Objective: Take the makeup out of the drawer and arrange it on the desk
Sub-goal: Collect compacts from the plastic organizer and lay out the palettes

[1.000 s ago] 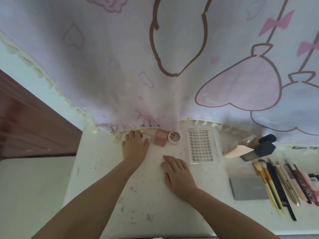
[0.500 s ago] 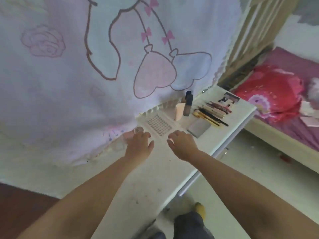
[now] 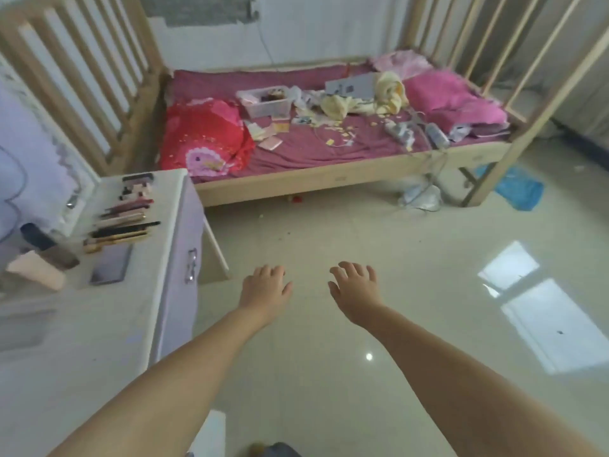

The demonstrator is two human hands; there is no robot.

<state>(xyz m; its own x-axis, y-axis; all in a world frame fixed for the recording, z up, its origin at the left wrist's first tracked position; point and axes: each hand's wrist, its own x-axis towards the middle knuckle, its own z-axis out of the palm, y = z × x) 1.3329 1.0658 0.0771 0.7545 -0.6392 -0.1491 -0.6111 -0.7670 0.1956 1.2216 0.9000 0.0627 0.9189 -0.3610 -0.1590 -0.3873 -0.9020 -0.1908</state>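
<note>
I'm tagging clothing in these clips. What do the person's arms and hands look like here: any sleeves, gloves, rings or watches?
Both arms are bare right up to the bottom edge of the picture, with no sleeves in view. The left hand and right hand wear no gloves. No ring, watch or bracelet shows on fingers or wrists. The picture is too soft to judge the nails.

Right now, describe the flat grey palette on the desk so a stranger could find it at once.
Start at the white desk on the left, beside the bed. A row of brushes and pencils lies across its top. The grey palette sits just nearer than that row: the only flat, wide rectangle there, next to a peach bottle lying on its side.
</note>
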